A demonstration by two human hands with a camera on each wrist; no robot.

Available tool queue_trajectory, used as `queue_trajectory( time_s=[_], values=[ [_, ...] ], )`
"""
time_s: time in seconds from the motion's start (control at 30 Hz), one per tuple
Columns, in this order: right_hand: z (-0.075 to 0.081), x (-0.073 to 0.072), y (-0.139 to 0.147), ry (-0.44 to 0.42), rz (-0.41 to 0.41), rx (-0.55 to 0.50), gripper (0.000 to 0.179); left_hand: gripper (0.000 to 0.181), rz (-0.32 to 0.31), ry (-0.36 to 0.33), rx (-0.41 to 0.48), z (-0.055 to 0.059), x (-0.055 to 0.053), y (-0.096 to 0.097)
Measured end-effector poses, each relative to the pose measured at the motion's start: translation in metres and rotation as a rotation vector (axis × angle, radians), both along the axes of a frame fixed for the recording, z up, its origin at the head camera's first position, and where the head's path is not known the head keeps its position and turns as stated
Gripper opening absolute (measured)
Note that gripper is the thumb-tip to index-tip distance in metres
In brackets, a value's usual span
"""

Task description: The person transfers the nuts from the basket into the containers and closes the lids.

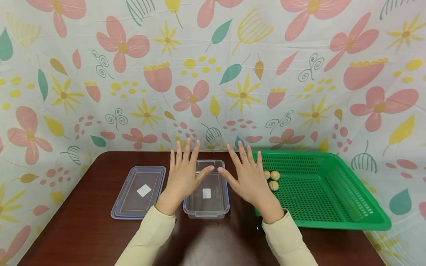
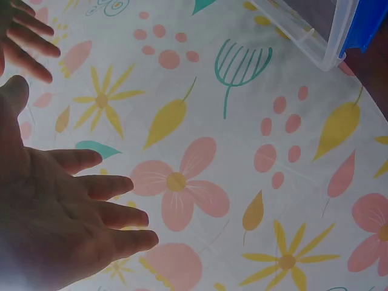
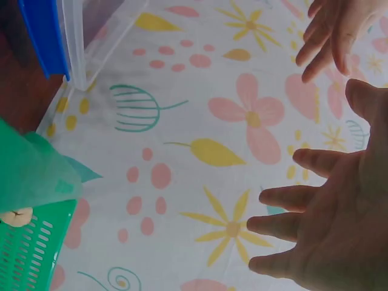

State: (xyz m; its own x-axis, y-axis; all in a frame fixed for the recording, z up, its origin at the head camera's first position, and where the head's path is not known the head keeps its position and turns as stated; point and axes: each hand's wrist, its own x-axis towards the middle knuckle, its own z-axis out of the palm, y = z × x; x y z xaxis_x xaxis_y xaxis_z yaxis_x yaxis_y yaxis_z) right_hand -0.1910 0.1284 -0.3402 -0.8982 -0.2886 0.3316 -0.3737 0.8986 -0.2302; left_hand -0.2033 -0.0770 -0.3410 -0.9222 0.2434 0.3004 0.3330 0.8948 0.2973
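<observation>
Both hands are raised with fingers spread and hold nothing. In the head view the left hand (image 1: 183, 176) appears over the left side of a clear plastic container (image 1: 207, 207) with blue edging and a white label. The right hand (image 1: 247, 179) shows between that container and a green basket (image 1: 352, 177), overlapping the basket's left edge. Several walnuts (image 1: 274, 185) lie at the basket's left end, some perhaps hidden behind the right hand. Left of the container, a clear lid (image 1: 133, 207) with a blue seal and a white label lies flat.
A dark reddish-brown table (image 1: 83, 229) bears these things. Behind it hangs a white cloth (image 1: 206, 44) printed with flowers and leaves. The basket's right end reaches out to the table's right edge.
</observation>
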Motion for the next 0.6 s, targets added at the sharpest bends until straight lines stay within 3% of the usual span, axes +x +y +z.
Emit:
queue_trajectory(
  time_s=[0.3, 0.6],
  values=[
    [0.014, -0.002, 0.006, 0.063, 0.041, -0.011, 0.074, 0.083, -0.036, 0.074, 0.049, 0.002, -0.001, -0.001],
    [0.032, -0.008, 0.02, 0.168, 0.106, -0.065, 0.068, 0.083, -0.059, 0.08, 0.123, 0.002, 0.0, -0.004]
  ],
)
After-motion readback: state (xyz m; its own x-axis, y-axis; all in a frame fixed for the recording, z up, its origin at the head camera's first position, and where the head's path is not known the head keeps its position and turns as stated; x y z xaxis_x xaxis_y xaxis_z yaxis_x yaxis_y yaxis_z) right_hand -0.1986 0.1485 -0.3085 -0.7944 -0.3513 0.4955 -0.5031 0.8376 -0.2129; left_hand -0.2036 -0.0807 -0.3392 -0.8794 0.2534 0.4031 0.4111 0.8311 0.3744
